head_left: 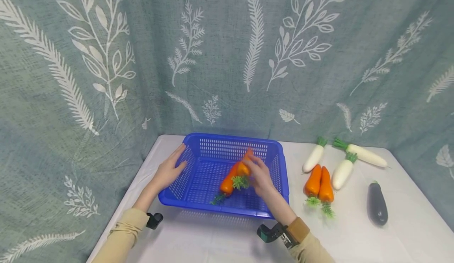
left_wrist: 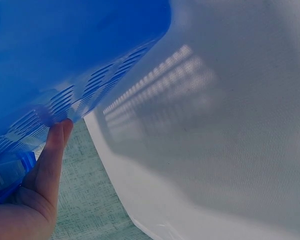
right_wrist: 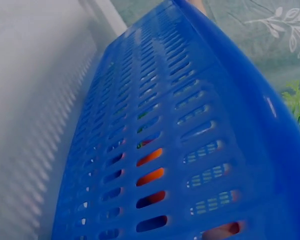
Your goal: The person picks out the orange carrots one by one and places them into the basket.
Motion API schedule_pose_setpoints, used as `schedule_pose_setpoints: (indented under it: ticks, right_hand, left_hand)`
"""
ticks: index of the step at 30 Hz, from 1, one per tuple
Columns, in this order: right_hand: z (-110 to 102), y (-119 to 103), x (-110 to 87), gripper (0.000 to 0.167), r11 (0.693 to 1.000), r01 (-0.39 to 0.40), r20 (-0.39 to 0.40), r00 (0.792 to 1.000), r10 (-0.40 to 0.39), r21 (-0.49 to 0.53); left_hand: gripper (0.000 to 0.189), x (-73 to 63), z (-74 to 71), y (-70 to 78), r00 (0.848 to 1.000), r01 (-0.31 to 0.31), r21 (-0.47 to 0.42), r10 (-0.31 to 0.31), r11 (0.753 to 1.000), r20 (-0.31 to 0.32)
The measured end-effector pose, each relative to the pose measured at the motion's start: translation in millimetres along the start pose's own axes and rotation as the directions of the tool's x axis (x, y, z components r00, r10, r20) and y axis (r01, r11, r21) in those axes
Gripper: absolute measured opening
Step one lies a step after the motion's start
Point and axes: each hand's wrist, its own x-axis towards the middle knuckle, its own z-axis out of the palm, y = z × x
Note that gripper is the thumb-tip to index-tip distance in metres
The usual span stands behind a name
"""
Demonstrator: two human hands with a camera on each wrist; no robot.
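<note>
A blue plastic basket [head_left: 227, 208] with slotted walls stands on the table. At its left rim is my left hand [head_left: 169, 172], thumb over the inner side and fingers along the outside, holding the wall. My right hand [head_left: 260, 174] reaches inside and grips a carrot [head_left: 244, 169] with light green leaves by its thick end. Under it, partly covered, a second carrot [head_left: 228, 182] lies on the basket floor. From the right wrist, leafy greens [right_wrist: 297, 107] show above the rim, and orange shows through the slots of the basket wall [right_wrist: 140, 125].
Two carrots [head_left: 319, 186] lie together right of the basket. Around them are three white radishes [head_left: 313, 158], and an eggplant [head_left: 377, 204] lies farther right. A patterned green curtain [head_left: 227, 58] hangs behind and beside the white table [head_left: 198, 239].
</note>
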Motion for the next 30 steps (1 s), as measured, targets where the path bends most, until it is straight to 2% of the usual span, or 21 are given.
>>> schedule_pose_setpoints:
  ticks: [4,11,17,30]
  right_hand:
    - [0,4,1.2,0.047,0.998,-0.061,0.001,0.998,0.061,-0.001]
    - [1,11,1.9,0.048,0.99,-0.098,0.041,0.994,0.102,-0.098]
    - [2,15,-1.1,0.05,0.979,-0.145,0.035,0.988,0.151,-0.141]
    - [3,18,-3.8,0.052,0.931,-0.149,0.033,0.985,0.17,-0.333]
  left_hand:
    - [0.056,-0.1,-0.6,0.4,1.0,0.0,0.004,0.0,1.0,-0.002]
    - [0.056,-0.7,-1.8,1.0,1.0,-0.01,0.013,0.01,1.0,-0.012]
    - [0.056,-1.4,0.4,-1.0,1.0,-0.016,0.006,0.016,1.0,-0.01]
    - [0.056,-0.9,0.1,1.0,1.0,-0.008,0.01,0.008,1.0,-0.006]
